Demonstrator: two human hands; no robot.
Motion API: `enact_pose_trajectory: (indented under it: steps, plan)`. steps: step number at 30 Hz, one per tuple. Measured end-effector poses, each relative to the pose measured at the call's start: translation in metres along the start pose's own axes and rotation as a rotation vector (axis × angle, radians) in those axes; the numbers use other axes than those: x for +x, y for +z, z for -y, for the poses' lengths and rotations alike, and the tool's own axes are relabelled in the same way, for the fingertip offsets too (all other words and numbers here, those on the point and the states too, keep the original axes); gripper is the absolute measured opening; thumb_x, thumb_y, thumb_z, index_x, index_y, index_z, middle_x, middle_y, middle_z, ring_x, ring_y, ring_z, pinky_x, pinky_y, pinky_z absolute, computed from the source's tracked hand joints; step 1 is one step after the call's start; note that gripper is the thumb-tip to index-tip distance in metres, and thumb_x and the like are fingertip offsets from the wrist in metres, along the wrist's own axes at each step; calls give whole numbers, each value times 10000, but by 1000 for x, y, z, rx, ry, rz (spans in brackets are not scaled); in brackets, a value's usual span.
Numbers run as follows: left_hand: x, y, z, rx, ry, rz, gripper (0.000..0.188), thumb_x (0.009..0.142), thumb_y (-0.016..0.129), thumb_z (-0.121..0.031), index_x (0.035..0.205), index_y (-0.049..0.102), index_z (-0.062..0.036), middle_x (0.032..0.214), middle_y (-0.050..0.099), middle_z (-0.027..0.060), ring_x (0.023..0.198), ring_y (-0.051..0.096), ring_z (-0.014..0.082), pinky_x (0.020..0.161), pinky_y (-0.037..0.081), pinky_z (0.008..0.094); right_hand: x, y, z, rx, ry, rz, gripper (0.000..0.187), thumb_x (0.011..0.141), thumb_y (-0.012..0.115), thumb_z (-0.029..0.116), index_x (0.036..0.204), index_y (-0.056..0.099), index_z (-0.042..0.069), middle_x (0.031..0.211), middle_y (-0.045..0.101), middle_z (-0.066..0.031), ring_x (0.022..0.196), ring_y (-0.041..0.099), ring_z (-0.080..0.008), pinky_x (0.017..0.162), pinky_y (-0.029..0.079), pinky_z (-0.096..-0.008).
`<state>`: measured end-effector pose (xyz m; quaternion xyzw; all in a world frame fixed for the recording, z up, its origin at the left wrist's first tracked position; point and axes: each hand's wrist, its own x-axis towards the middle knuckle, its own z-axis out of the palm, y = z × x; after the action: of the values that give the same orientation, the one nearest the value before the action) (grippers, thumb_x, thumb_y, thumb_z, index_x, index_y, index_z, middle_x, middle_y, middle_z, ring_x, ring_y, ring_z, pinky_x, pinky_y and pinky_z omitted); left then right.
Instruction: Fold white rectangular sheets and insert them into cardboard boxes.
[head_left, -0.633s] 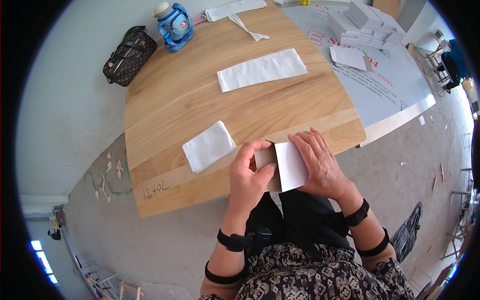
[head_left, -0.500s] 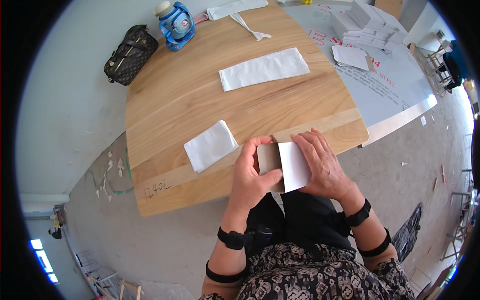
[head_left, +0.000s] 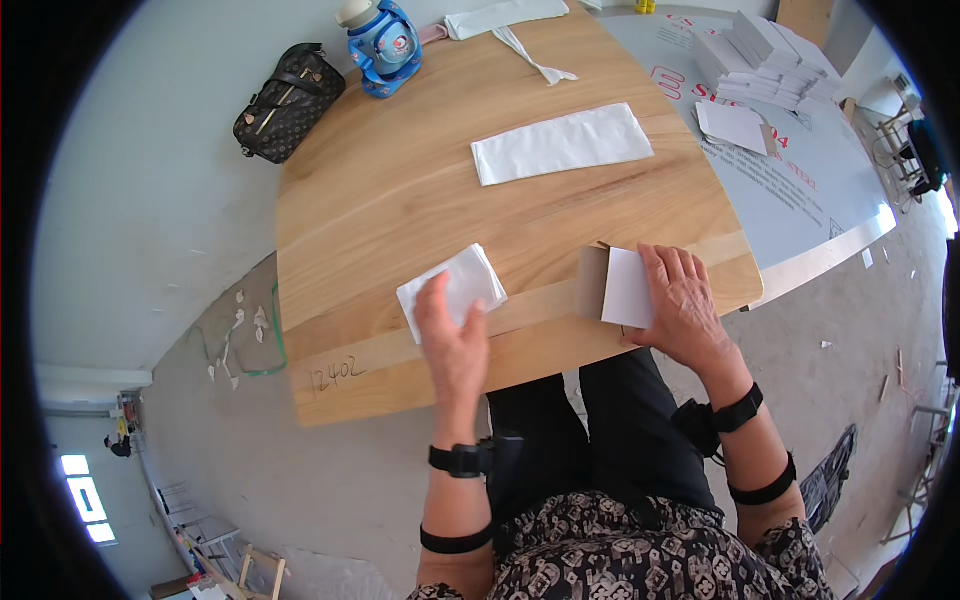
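Observation:
A small white cardboard box [head_left: 626, 288], its open flap showing a brown-grey inside, sits at the table's near edge. My right hand [head_left: 686, 305] grips its right side, the fingers over the top edge and the thumb low in front. To the left lies a small folded stack of thin white sheets [head_left: 482, 270]; cloth or plastic, I cannot tell. My left hand [head_left: 454, 335] hovers over its near part, thumb and fingers apart, nothing in it. Farther back, a longer white folded piece [head_left: 562, 144] lies flat on the wooden table [head_left: 390, 215].
At the back left stand a dark patterned handbag [head_left: 290, 103] and a blue bottle [head_left: 385, 48] with a strap. More white folded material [head_left: 505, 17] lies at the far edge. On the grey sheet-covered table [head_left: 790, 195] at right are stacked flat white boxes [head_left: 765, 58] and loose white cards [head_left: 733, 127].
My left hand has let go of the box and moved left to the folded stack. With my right hand still on it, the box is now at the table edge. The view has shifted slightly.

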<state>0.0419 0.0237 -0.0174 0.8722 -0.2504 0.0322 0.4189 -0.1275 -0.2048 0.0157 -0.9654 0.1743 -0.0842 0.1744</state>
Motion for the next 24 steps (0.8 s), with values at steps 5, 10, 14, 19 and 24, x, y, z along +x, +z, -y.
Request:
enact_pose_trajectory:
  steps: [5, 10, 14, 19, 24]
  plan:
    - [29, -40, 45, 305, -171, -139, 495, 803, 730, -225, 1186, 540, 25, 1188, 562, 187, 1129, 515, 345, 955, 426, 414, 9, -2, 4, 65, -69, -44, 951, 543, 871, 248, 1330, 410, -25, 1235, 507, -179, 1194, 451, -366, 1055, 328, -465]
    - [41, -56, 45, 237, -632, 93, 531, 681, 818, -352, 1006, 601, 6, 1039, 624, 160, 936, 614, 307, 787, 490, 419, 42, 25, 54, 664, 45, -61, 641, 723, 787, 259, 1214, 506, -44, 1155, 571, -214, 1091, 535, -426, 936, 432, -472]
    - [38, -39, 45, 386, -597, 16, 499, 633, 837, -339, 933, 604, -15, 917, 645, 136, 879, 631, 310, 761, 499, 409, 89, 62, 103, 597, 174, 93, 444, 798, 723, 289, 1037, 585, -60, 1100, 589, -246, 1010, 572, -424, 860, 460, -470]
    - [42, -39, 46, 362, -599, 35, 460, 625, 836, -324, 898, 621, -22, 913, 647, 139, 881, 631, 316, 761, 498, 414, 107, 97, 128, 272, 154, -101, 347, 793, 696, 255, 953, 613, -42, 1057, 591, -211, 1024, 548, -363, 852, 447, -443]
    - [46, -41, 43, 294, -622, 98, 412, 613, 840, -315, 813, 627, -24, 922, 641, 150, 893, 627, 312, 755, 493, 409, 112, 100, 135, 234, 202, 28, 196, 739, 633, 94, 915, 643, 8, 1055, 587, -175, 1051, 520, -347, 841, 434, -425]
